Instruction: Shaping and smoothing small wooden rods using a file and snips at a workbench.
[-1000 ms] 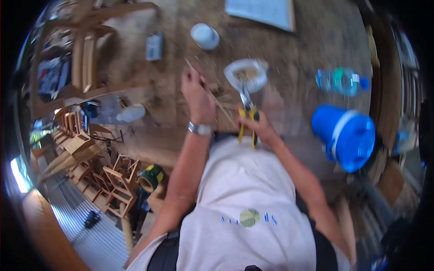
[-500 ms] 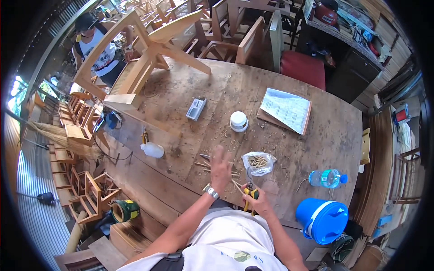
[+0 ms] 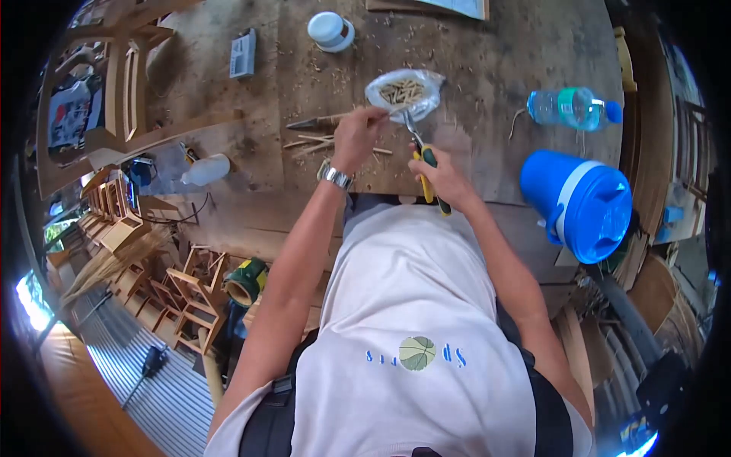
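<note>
In my right hand is a pair of pliers-like cutters with yellow and dark handles, its metal jaws pointing away from me. The fingers of my left hand, pinched together close to those jaws, hold a thin pale wooden stick that reaches toward them. Just beyond the jaws, a clear plastic bag lies open with many short wooden pegs in it. Several longer thin sticks and a pointed knife-like tool lie beside my left hand.
On the wooden table are a white tub, a small grey box, a white bottle and a water bottle. A blue cooler jug stands by my right arm. Wooden chair frames fill the left side.
My view has tilted down toward my body. My left hand, earlier open over the loose sticks, has moved to the cutters' jaws and pinches a stick. The right hand still grips the cutters.
</note>
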`<state>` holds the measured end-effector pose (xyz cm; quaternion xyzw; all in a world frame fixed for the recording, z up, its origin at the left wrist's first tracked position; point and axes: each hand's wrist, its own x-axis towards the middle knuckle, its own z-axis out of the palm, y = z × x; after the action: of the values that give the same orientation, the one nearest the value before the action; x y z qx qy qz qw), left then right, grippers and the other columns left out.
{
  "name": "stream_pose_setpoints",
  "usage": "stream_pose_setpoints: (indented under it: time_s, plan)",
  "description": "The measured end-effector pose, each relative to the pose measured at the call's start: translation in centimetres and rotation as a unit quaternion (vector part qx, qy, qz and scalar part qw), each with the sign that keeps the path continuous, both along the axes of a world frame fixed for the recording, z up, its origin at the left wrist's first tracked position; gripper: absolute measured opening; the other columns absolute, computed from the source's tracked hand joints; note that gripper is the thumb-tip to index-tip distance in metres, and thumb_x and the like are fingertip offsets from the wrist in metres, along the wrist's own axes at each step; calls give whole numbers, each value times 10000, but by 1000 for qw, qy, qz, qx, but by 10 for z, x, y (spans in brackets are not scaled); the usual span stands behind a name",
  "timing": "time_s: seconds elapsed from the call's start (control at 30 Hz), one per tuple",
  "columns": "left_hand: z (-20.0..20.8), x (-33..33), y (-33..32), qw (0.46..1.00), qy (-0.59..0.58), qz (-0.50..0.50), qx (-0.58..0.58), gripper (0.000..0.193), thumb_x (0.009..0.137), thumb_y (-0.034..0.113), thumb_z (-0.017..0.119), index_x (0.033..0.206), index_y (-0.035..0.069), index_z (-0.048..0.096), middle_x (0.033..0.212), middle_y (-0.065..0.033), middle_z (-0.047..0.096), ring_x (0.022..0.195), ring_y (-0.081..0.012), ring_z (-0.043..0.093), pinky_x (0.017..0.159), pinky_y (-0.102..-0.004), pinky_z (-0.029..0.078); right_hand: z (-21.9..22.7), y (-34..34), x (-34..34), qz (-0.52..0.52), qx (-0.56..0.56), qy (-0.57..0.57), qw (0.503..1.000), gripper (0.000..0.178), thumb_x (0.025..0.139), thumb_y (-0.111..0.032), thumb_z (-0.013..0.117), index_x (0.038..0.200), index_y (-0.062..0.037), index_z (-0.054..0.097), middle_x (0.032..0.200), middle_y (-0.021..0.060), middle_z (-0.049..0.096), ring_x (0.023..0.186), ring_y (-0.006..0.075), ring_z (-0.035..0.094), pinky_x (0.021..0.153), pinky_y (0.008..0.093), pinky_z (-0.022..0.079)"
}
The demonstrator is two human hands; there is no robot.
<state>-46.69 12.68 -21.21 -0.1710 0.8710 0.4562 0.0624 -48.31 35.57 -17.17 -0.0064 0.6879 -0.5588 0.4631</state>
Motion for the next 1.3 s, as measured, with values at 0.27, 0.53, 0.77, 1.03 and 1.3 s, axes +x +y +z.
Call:
stream_pose_setpoints:
  time_s: [0.27, 0.53, 0.77, 1.03, 1.3]
  plan:
    - [-4, -24, 16, 979, 50, -52, -191, 210, 934, 279, 699, 1059, 137, 791, 900, -136, 701, 898, -333, 656, 778, -449, 503, -23, -3, -12, 6, 37, -38, 999, 345, 936, -277, 651, 1182, -39, 606, 839, 6, 609, 753, 91, 597, 705, 270, 510]
    - [-11, -37, 22, 977, 50, -44, -200, 197, 912, 237, 722, 1049, 112, 788, 969, -152, 735, 929, -333, 703, 812, -428, 542, -23, -17, -25, 6, 18, -17, 1000, 308, 943, -291, 631, 1125, -43, 620, 799, 14, 628, 720, 105, 618, 685, 275, 506]
    - [-15, -42, 23, 990, 27, -27, -135, 218, 908, 191, 714, 1073, 62, 774, 965, -177, 750, 889, -316, 737, 798, -395, 561, -24, -21, -27, -11, 9, -3, 1000, 302, 932, -282, 635, 1110, -39, 640, 772, 28, 637, 685, 116, 625, 662, 287, 511]
    - [-20, -43, 25, 991, 30, -15, -132, 208, 905, 187, 713, 1064, 69, 778, 968, -176, 749, 890, -317, 736, 799, -397, 558, -28, -21, -28, -17, 3, -1, 1000, 324, 924, -277, 634, 1129, -25, 648, 749, 45, 643, 653, 131, 634, 636, 295, 512]
    - [-24, -40, 21, 987, 73, -21, -142, 197, 902, 190, 720, 1055, 80, 776, 973, -161, 747, 899, -316, 725, 801, -400, 551, -26, -20, -33, -25, 9, -21, 999, 340, 911, -284, 642, 1120, -16, 658, 748, 53, 651, 638, 133, 632, 619, 296, 511]
